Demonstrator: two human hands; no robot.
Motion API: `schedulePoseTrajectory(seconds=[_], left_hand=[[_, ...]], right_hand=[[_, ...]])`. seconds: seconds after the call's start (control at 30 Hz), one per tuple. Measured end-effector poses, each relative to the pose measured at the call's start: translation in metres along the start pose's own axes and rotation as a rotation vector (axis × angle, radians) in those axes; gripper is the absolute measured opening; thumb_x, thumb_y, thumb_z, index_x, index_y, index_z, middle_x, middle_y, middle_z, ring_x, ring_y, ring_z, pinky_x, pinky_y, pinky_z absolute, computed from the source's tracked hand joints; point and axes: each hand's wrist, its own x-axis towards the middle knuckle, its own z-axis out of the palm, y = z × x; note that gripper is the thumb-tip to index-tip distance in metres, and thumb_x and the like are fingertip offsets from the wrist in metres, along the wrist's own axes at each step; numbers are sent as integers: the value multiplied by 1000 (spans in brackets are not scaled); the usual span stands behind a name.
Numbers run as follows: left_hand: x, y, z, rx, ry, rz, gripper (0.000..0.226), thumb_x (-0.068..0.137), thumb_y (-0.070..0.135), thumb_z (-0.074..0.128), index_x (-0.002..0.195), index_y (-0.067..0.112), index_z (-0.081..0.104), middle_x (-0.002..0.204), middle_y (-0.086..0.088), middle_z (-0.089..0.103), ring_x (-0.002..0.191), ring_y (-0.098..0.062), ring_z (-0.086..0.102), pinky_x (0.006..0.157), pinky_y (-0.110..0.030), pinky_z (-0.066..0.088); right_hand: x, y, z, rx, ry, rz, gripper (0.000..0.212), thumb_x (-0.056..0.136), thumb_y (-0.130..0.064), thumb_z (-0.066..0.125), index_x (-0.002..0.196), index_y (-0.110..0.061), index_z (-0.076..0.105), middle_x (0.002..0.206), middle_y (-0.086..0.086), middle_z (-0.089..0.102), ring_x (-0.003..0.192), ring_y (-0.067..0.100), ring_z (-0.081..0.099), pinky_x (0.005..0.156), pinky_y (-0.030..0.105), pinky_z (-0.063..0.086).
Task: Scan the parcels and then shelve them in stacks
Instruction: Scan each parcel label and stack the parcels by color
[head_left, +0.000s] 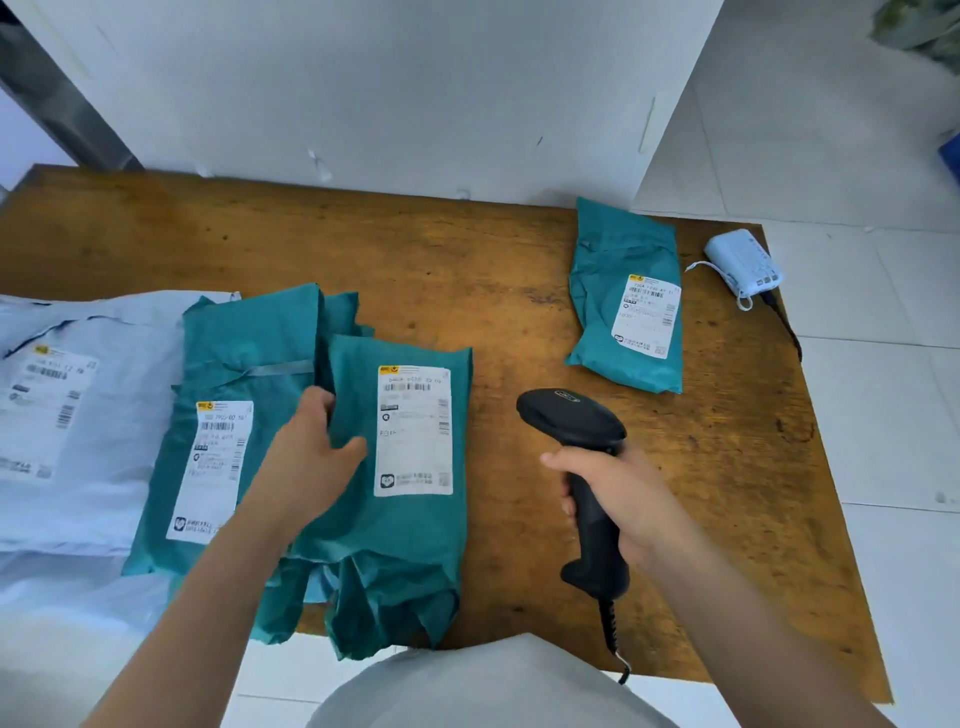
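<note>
My left hand grips the left edge of a teal parcel lying label-up near the table's front edge, thumb on top and fingers tucked under. A second teal parcel lies partly beneath it to the left, label showing. My right hand holds a black barcode scanner by its handle, head pointing away over the bare wood right of that parcel. A third teal parcel lies apart at the back right. Pale blue-white parcels lie at the left.
The wooden table stands against a white wall. A light blue power bank with a cable sits at the back right corner. The scanner's coiled cord hangs over the front edge. White tiled floor lies to the right.
</note>
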Motion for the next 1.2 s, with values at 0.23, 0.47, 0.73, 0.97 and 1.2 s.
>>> schedulePoseTrajectory(seconds=[0.23,0.47,0.73,0.97,1.2], left_hand=[[-32,19,35,366,291,330,76,88,20,58,148,7,14,152,-24,16,139,-40,21,112,-45,25],[11,69,74,136,-67,479,40,91,21,55,129,14,46,127,-7,51,113,-22,51,90,-29,41],[64,134,165,8,-240,189,39,92,30,57,122,6,50,98,-6,56,105,-25,53,81,-29,40],[108,153,227,-258,-237,-146,61,85,37,64,131,2,44,121,-16,57,101,-33,58,87,-45,53],[69,139,225,-151,-239,23,16,88,17,57,73,13,55,77,-10,58,70,-23,53,61,-32,46]], right_hand=[[-4,8,3,-35,19,4,17,81,-12,70,69,-3,60,55,10,53,45,18,47,46,25,42],[-17,-3,-4,15,107,-22,18,81,-13,70,68,-7,58,55,9,52,44,16,47,44,24,41],[-31,-3,-69,61,242,-62,19,80,-17,70,68,-7,60,58,9,55,47,16,50,51,28,43],[-42,8,-143,37,239,-28,20,82,-18,70,67,-8,60,58,9,55,47,16,50,51,25,45],[-38,13,-159,66,159,7,19,80,-19,72,69,-8,62,55,6,56,43,12,51,49,22,45]])
